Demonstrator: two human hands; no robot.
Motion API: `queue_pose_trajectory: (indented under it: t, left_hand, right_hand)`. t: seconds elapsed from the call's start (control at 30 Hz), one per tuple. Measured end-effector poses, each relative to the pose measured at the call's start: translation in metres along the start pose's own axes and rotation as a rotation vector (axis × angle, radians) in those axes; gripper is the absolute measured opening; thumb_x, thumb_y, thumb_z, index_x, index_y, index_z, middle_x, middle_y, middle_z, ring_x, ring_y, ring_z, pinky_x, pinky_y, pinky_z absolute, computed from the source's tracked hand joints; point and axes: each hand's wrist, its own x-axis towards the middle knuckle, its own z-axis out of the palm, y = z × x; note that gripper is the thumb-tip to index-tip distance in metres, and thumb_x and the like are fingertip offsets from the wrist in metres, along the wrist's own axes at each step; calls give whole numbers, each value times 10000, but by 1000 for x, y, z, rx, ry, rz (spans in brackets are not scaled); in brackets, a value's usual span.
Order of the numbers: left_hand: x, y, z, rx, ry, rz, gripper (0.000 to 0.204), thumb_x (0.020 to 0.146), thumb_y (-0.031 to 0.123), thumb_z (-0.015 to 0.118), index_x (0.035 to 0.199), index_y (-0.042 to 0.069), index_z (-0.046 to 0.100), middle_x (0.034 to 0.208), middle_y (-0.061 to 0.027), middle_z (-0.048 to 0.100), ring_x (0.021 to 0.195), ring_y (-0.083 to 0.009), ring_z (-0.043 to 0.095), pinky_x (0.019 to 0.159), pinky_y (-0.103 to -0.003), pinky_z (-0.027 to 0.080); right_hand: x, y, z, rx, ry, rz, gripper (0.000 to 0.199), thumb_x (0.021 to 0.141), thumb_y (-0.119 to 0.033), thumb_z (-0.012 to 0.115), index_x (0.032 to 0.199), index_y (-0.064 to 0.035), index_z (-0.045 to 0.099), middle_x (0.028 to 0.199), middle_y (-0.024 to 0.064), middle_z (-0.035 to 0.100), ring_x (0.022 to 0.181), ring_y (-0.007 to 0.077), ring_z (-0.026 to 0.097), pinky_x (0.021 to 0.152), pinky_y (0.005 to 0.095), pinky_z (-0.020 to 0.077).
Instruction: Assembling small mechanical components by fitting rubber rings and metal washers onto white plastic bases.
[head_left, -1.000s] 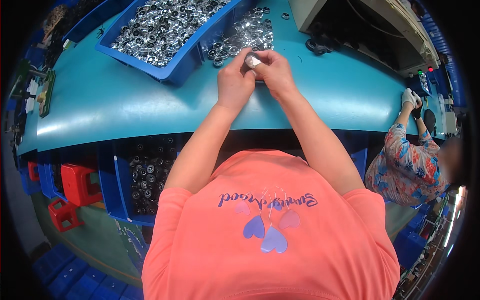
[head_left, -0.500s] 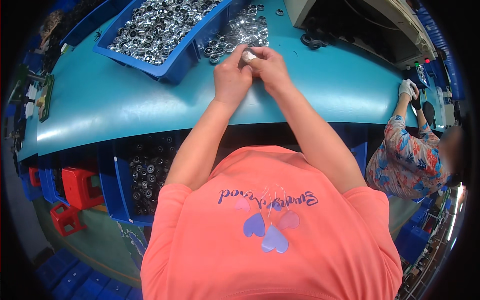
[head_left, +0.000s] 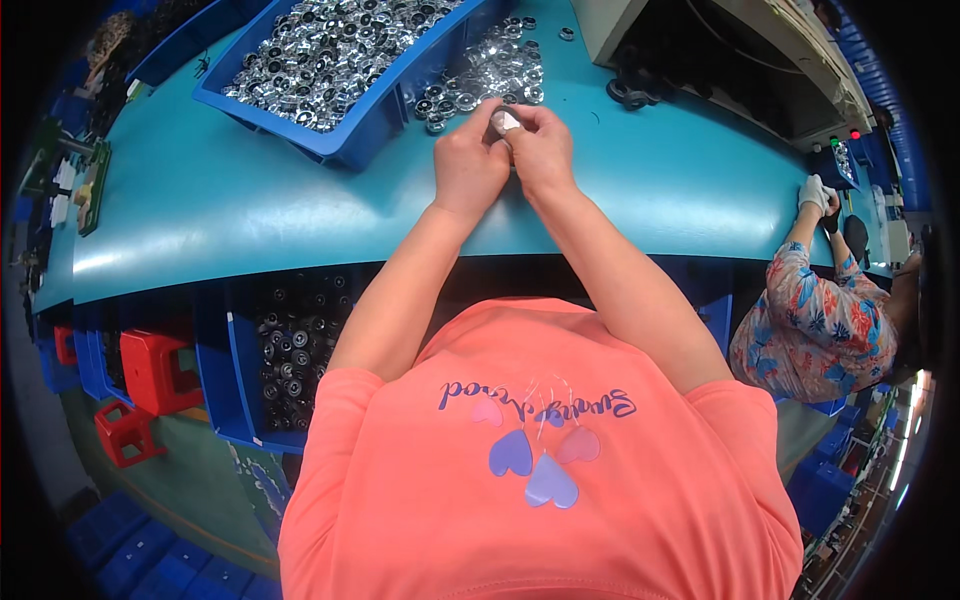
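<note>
My left hand (head_left: 470, 168) and my right hand (head_left: 543, 155) meet over the teal table, fingers closed together around a small round dark part (head_left: 499, 112). Most of that part is hidden by the fingers. Something white, apparently a wrap, shows at the tip of my right thumb. Just beyond my fingertips lies a loose pile of small shiny round parts (head_left: 512, 68), clear or silvery with dark centres. To the left of it stands a blue bin (head_left: 330, 143) heaped with the same kind of parts.
A pale machine housing (head_left: 600, 30) stands at the back right, with black rings (head_left: 630, 95) beside it. At the far right a co-worker's gloved hand (head_left: 815, 192) works at the table. Below the table are a blue bin of dark round parts (head_left: 290, 365) and red stools (head_left: 155, 370).
Both hands stay together around the part, their fingers shifted slightly, showing more of its dark rim and the white thumb tip. The whole view has shifted a little.
</note>
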Motion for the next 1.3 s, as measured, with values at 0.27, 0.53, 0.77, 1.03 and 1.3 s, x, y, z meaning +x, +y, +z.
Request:
queue_pose_trajectory:
  t: [0.27, 0.53, 0.77, 1.03, 1.3]
  left_hand:
    - [-4, 2, -2, -154, -16, 33, 490, 785, 16, 695, 1273, 55, 657, 880, -60, 729, 754, -99, 678, 690, -296, 551]
    - [8, -4, -6, -610, -222, -387, 364, 993, 129, 613, 1350, 59, 606, 1063, -55, 695, 873, -119, 668, 658, -260, 577]
    - [10, -5, -3, -669, -59, -370, 286, 1008, 127, 602, 1278, 50, 653, 989, -50, 703, 785, -114, 675, 611, -250, 574]
    - [12, -5, 2, -559, 66, -421, 197, 965, 76, 608, 1104, 67, 747, 865, -20, 718, 657, -78, 654, 507, -225, 526]
    - [13, 0, -6, -585, -76, -411, 297, 971, 77, 619, 1261, 60, 680, 934, -24, 709, 741, -68, 650, 574, -213, 515]
  right_hand:
    - [11, -21, -34, 284, -390, 266, 334, 934, -141, 699, 1224, 17, 648, 1110, 102, 697, 966, 189, 679, 831, 343, 558]
    - [5, -22, -44, 396, -403, 234, 348, 955, -113, 668, 1280, 3, 625, 1140, 102, 684, 1018, 191, 674, 909, 350, 558]
    - [-1, -18, -28, 327, -368, 59, 290, 941, -108, 686, 1215, -17, 700, 1132, 85, 682, 982, 167, 660, 876, 292, 535]
    - [-10, 5, -18, -86, -147, -365, 299, 886, -79, 713, 1183, -80, 750, 1007, 42, 651, 908, 136, 622, 790, 260, 504]
    - [-4, -3, -23, 325, -267, 45, 296, 946, -43, 639, 1234, -13, 701, 1093, 62, 667, 946, 166, 696, 817, 256, 558]
